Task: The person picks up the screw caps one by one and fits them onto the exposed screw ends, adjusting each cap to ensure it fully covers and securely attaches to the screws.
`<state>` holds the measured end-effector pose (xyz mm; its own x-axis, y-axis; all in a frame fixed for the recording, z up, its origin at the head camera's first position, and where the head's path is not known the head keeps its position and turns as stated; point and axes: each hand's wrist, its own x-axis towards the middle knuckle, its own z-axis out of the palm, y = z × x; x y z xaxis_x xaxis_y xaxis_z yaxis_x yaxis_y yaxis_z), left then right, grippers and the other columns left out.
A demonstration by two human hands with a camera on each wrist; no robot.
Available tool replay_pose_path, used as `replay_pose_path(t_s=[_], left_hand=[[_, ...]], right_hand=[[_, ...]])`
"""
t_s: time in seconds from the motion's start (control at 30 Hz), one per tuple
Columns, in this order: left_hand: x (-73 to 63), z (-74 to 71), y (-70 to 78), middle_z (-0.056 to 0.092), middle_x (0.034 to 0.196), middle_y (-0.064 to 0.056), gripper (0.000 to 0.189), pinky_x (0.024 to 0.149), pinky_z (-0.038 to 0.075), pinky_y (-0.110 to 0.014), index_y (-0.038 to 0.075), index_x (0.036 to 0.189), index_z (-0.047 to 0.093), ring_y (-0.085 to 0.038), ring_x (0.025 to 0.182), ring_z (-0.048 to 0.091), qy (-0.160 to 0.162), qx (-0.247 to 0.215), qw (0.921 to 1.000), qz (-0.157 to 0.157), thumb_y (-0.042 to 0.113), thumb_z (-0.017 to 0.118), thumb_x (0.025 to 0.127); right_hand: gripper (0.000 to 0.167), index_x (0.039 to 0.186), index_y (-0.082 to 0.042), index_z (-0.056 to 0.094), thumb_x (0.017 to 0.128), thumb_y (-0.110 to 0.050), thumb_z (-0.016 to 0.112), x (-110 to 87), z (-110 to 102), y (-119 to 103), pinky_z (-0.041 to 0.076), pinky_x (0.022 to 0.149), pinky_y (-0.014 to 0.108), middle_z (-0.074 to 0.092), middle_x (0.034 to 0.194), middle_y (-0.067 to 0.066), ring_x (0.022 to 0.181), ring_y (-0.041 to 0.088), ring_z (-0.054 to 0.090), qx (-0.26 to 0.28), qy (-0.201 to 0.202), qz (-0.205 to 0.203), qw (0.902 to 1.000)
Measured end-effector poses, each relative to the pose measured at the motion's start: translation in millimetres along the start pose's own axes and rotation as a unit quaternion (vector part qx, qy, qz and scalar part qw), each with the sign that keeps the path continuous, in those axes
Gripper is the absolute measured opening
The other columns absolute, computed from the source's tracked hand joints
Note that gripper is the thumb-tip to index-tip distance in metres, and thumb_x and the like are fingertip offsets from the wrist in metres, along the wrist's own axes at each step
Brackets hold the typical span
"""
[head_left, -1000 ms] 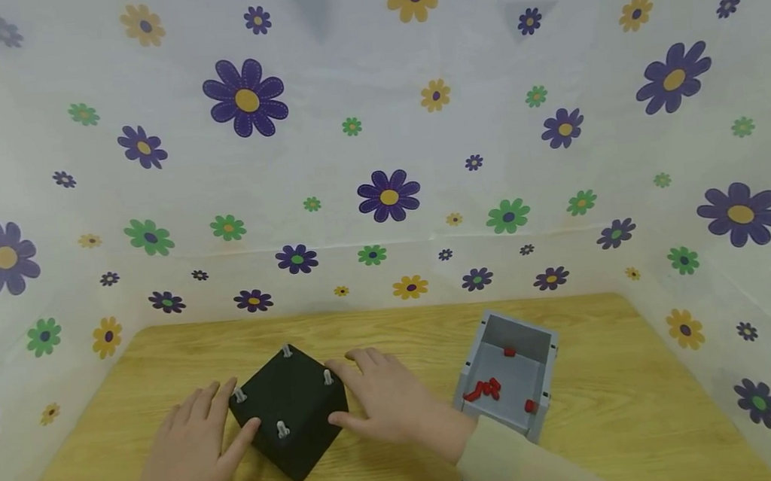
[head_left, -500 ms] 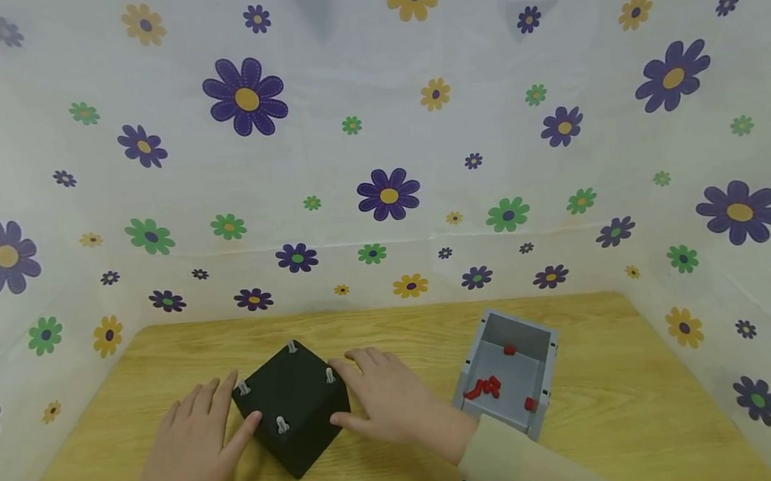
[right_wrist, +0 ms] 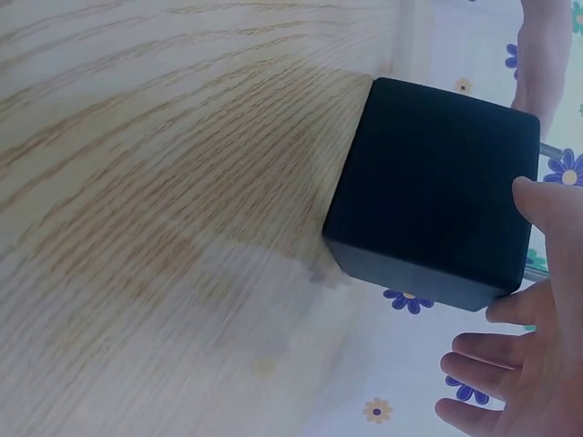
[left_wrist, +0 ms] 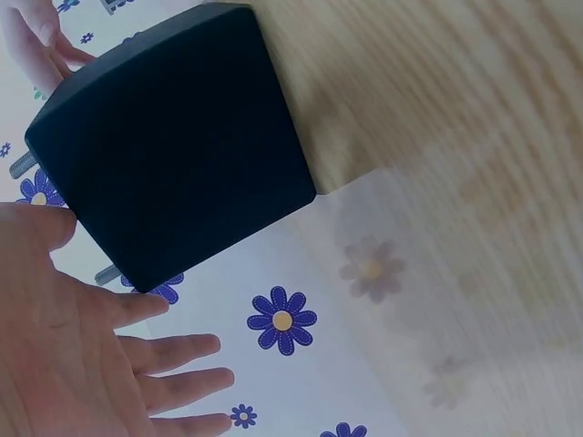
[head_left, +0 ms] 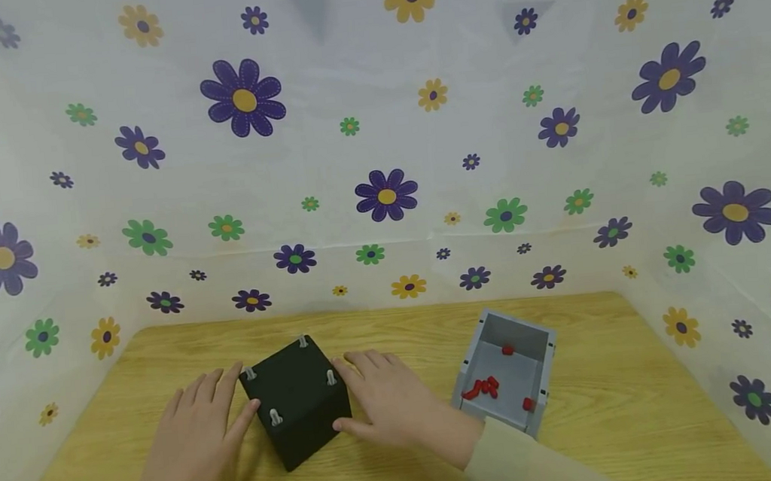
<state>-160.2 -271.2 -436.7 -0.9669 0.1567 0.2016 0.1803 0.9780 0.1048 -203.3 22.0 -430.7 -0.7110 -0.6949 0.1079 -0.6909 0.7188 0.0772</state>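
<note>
A black cube (head_left: 300, 409) with grey pegs (head_left: 275, 417) sticking up from its top stands on the wooden table (head_left: 616, 411), one corner towards me. My left hand (head_left: 231, 403) lies flat on the table with straight fingers, thumb and forefinger touching the cube's left side. On the other side my right hand (head_left: 360, 393) rests the same way against the cube. The left wrist view shows the cube (left_wrist: 182, 146) with the left hand (left_wrist: 91, 346) spread beside it. In the right wrist view the cube (right_wrist: 437, 191) sits by the right hand (right_wrist: 533, 355).
A grey open bin (head_left: 540, 394) holding several small red pieces (head_left: 482, 389) stands just right of my right forearm. White cloth printed with flowers (head_left: 387, 195) walls the table at the back and both sides.
The cube has turned a little clockwise between my hands, and both hands have shifted slightly with it. The bin has not moved.
</note>
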Motion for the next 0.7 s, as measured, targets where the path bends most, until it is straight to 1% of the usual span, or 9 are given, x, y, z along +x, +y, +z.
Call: replay_pose_path(t_s=[0.2,0.27,0.47,0.7], left_hand=[[7.1,-2.3,-0.3,0.060,0.143,-0.030,0.065,0.111,0.043,-0.070,0.003,0.155,0.049,-0.053,0.131,0.057,0.017,0.008,0.9997,0.015,0.047,0.057,0.108],[9.4,-3.2,0.0,0.061,0.142,-0.029,0.064,0.110,0.045,-0.069,0.003,0.155,0.050,-0.052,0.130,0.058,0.018,0.012,0.9996,0.019,0.046,0.058,0.107],[16.3,-5.5,2.5,0.063,0.141,-0.028,0.059,0.108,0.047,-0.069,0.004,0.154,0.052,-0.052,0.129,0.059,0.009,0.008,0.9998,0.018,0.042,0.058,0.108],[26.7,-2.8,-1.5,0.062,0.141,-0.031,0.057,0.104,0.049,-0.070,0.008,0.156,0.051,-0.054,0.128,0.059,-0.006,-0.008,0.9997,0.020,0.040,0.056,0.109]], right_hand=[[0.084,0.166,-0.014,0.036,0.104,-0.069,0.050,-3.9,-1,1,0.045,0.122,0.042,0.048,0.163,0.008,0.146,0.024,0.050,-0.010,0.002,-0.003,0.9999],[0.084,0.166,-0.014,0.036,0.104,-0.069,0.050,-4.7,0,1,0.045,0.122,0.042,0.047,0.163,0.007,0.146,0.024,0.050,-0.010,0.003,-0.003,0.9999],[0.084,0.166,-0.014,0.035,0.104,-0.069,0.049,-6.3,-1,2,0.046,0.120,0.042,0.047,0.163,0.008,0.146,0.023,0.050,-0.013,0.001,-0.006,0.9999],[0.085,0.166,-0.014,0.035,0.103,-0.070,0.050,-8.3,-1,3,0.048,0.119,0.041,0.049,0.162,0.007,0.146,0.023,0.051,-0.020,-0.001,-0.010,0.9998]])
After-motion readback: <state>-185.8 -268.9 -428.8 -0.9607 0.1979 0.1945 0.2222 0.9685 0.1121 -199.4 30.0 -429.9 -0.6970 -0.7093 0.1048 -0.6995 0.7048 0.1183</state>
